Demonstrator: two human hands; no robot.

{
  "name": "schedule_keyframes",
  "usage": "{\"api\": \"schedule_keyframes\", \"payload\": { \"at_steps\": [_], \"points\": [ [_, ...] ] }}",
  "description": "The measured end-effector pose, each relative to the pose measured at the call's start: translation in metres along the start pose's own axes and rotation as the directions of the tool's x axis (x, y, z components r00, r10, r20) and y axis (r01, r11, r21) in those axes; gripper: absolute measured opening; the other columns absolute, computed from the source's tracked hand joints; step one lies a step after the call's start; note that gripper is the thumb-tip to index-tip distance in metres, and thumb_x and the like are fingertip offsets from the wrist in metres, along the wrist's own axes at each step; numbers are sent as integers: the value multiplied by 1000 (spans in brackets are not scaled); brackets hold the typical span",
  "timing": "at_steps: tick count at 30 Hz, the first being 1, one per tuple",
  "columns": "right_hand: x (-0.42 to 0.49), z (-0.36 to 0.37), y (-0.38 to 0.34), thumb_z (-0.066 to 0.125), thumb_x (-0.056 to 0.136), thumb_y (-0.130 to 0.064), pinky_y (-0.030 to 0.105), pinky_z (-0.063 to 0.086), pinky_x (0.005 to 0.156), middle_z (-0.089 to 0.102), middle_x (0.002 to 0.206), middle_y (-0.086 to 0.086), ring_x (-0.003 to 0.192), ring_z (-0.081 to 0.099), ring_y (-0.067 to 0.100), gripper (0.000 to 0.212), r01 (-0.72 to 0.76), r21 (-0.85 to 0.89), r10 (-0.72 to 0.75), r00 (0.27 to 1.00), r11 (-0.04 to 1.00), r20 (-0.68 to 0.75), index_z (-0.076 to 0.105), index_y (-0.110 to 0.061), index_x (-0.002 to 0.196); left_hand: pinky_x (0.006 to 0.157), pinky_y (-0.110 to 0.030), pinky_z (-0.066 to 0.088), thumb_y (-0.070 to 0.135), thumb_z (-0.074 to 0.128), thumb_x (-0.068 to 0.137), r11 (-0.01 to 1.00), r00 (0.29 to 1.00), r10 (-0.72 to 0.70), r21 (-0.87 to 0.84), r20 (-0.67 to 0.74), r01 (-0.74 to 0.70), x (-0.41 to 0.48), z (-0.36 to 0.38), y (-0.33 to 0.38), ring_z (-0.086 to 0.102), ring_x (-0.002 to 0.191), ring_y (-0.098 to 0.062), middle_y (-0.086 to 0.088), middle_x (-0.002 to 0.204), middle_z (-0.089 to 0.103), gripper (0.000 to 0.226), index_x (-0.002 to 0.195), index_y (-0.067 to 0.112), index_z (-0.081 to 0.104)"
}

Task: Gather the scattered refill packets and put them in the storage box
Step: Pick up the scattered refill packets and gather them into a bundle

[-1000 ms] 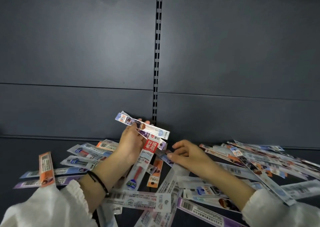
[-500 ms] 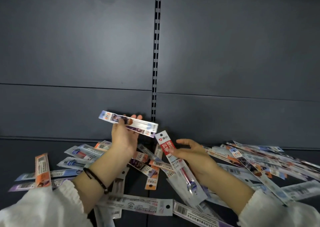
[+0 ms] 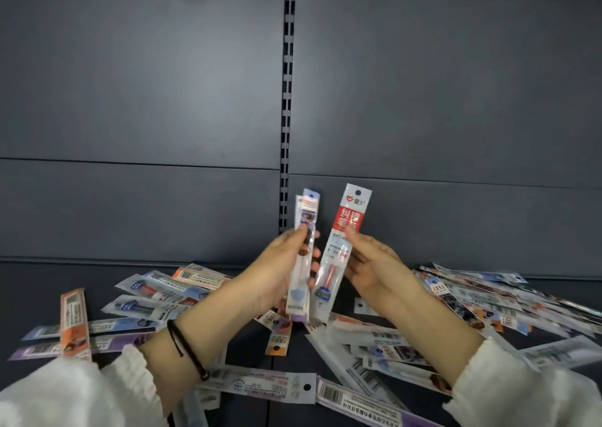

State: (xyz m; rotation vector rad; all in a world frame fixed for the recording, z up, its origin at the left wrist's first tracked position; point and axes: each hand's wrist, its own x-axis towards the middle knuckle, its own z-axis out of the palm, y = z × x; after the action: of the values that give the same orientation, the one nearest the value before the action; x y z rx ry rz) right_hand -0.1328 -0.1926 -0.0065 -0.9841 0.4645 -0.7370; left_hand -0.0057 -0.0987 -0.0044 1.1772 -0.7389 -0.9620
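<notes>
Both hands up with refill packets, everything else all over the shelf

Closest to the camera are two white sleeves [image 3: 65, 394] and a black cord [image 3: 182, 348] round the left wrist, with loose packets [image 3: 257, 384] lying flat and crisscrossed on the dark shelf [image 3: 39, 286] under the forearms. Just past that, the left hand [image 3: 280, 273] has thumb and fingers wrapped round a small stack of packets [image 3: 304, 254], held upright off the shelf. Right beside it, the right hand [image 3: 374, 263] pinches a red-topped packet [image 3: 345, 231], thumb on the front, also upright and nearly touching the stack. An orange packet [image 3: 74, 322] sits off to the left, and more loose ones fan out far right. Behind it all is a grey back panel [image 3: 130, 101] with a slotted strip [image 3: 286, 101] down the middle.
</notes>
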Motion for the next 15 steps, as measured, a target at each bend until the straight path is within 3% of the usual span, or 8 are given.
{"api": "schedule_keyframes", "payload": {
  "at_steps": [3,6,11,13,15],
  "points": [
    [-4,6,-2,71,77,-26,28,53,69,73,79,5,71,66,16,17,20,-83,-18,999,996,32,68,-10,82,56,-28,48,48,49,92,977,994,-3,212,114,-21,-9,6,-4,59,63,-12,-1,80,63,39,106,14,62],
    [-7,7,-3,72,74,-29,28,55,64,74,82,7,69,68,17,23,-8,-111,12,999,994,33,71,-8,85,64,-28,49,39,60,88,930,989,79,349,127,-119,-15,5,-6,59,73,-9,3,86,66,29,108,18,63],
    [-11,10,-5,73,71,-34,37,46,99,71,111,13,95,65,20,55,-40,-128,50,996,991,71,67,0,113,93,-54,48,38,74,77,948,978,181,246,101,-201,-20,-2,0,63,106,-37,-13,112,70,44,115,17,64],
    [-13,14,-3,73,72,-34,39,48,99,71,111,14,95,66,21,52,-46,-121,57,994,992,89,69,-2,112,94,-51,50,37,74,77,949,972,189,227,137,-217,-21,0,2,65,106,-32,-11,112,70,45,116,18,62],
    [-17,21,1,73,71,-32,33,53,85,74,98,13,87,68,20,39,-32,-136,47,993,990,105,72,-3,97,93,-38,53,31,71,77,942,964,182,247,193,-227,-22,4,0,67,105,-20,-7,111,70,46,119,20,58]
  ]
}}
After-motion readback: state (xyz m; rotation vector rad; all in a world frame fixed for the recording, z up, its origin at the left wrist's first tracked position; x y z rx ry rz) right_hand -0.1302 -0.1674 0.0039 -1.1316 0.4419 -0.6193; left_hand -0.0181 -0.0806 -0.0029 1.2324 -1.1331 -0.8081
